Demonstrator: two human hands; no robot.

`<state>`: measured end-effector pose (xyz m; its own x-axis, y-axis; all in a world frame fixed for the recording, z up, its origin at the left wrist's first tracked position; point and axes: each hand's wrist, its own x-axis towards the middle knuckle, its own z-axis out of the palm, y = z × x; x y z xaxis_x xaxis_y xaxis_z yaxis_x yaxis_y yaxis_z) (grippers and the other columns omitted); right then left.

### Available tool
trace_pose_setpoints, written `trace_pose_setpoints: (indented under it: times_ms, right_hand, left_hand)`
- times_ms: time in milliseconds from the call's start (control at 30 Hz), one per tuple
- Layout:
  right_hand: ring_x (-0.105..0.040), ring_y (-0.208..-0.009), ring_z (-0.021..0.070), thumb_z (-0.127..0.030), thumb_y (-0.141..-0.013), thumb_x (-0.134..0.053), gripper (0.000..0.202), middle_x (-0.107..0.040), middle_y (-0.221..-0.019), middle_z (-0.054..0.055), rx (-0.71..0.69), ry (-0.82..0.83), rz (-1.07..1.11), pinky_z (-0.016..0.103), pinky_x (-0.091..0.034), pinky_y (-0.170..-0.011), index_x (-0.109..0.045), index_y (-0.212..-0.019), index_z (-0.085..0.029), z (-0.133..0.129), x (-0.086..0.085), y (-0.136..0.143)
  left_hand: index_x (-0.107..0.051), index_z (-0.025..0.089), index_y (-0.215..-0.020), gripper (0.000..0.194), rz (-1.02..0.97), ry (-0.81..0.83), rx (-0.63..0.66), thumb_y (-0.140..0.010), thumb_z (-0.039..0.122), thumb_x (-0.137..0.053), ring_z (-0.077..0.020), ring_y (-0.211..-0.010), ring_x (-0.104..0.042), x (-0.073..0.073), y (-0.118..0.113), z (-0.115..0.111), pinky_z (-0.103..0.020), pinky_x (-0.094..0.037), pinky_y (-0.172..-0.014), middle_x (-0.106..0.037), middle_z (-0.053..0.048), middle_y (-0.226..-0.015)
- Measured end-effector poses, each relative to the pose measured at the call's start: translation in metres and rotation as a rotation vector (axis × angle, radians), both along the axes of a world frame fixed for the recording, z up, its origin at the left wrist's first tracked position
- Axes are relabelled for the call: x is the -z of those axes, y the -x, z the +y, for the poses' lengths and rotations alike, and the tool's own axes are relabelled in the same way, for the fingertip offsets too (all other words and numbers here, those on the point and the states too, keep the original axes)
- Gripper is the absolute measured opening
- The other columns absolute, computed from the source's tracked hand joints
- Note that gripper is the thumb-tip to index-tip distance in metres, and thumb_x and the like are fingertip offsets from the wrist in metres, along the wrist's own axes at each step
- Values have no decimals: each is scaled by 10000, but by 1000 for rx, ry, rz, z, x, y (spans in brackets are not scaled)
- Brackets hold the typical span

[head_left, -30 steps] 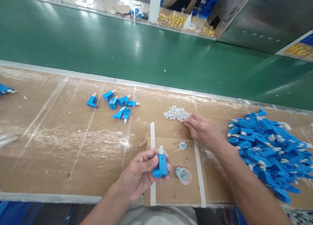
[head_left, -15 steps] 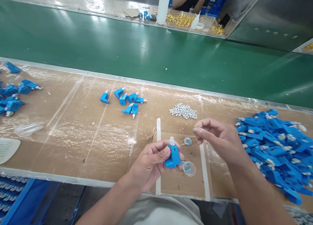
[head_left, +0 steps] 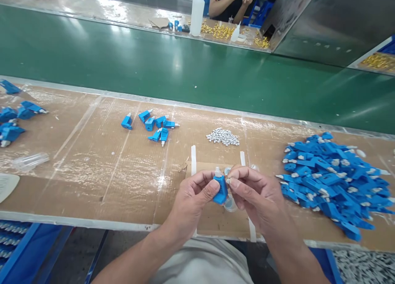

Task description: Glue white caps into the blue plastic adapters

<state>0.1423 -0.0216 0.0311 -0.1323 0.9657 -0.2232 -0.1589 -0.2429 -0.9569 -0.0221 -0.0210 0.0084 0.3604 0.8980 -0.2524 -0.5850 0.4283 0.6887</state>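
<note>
My left hand [head_left: 197, 193] grips a blue plastic part [head_left: 220, 190] with a white tip pointing up. Close against its right side, my right hand [head_left: 254, 189] pinches a small light grey piece [head_left: 228, 180] between thumb and finger. Beneath and partly behind my hands is a clear round cup [head_left: 230, 204]. A heap of small grey pieces [head_left: 222, 136] lies on the cardboard-covered table [head_left: 135, 181] beyond my hands. To the left of that heap is a small group of blue parts [head_left: 149, 124].
A large pile of blue parts [head_left: 333, 177] covers the right side. More blue parts [head_left: 10, 131] and a clear plastic piece [head_left: 31, 161] lie at left. Across the green belt [head_left: 148, 61], a person's hands are above gold pieces [head_left: 220, 31] near a white bottle [head_left: 196, 14].
My right hand has moved left and down, bringing its small piece to the blue part in my left hand. The whole view has shifted slightly.
</note>
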Motion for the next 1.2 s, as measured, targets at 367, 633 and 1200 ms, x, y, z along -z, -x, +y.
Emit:
trace_pose_setpoints:
  times_ms: [367,633,1200]
  right_hand:
    - [-544,-564,64,-340,-934,-711,145,-594,-820,-12,20,-82,-141,196,-452,-490,-722,-892,-202,-4,9,2]
    - [-602,-585,93,-356,-941,-688,164,-624,-818,-3,29,-126,-339,204,-511,-510,-714,-875,-207,-8,3,7]
    - [-453,-491,65,-346,-769,-854,394,-533,-662,-28,-33,205,256,141,-444,-368,-771,-1132,-219,-4,10,-4]
  left_hand:
    - [-762,168,-1054,245,20,-14,11,-911,361,-712,-94,-735,-578,4,2,-3,-205,-469,-694,-657,-21,-818]
    - [-764,163,-1044,257,72,-32,-5,-903,374,-719,-97,-710,-569,10,2,-2,-212,-465,-667,-651,-23,-806]
    - [-713,121,-907,259,74,-155,150,-916,379,-692,-98,-613,-562,-9,7,10,-227,-470,-599,-623,-17,-682]
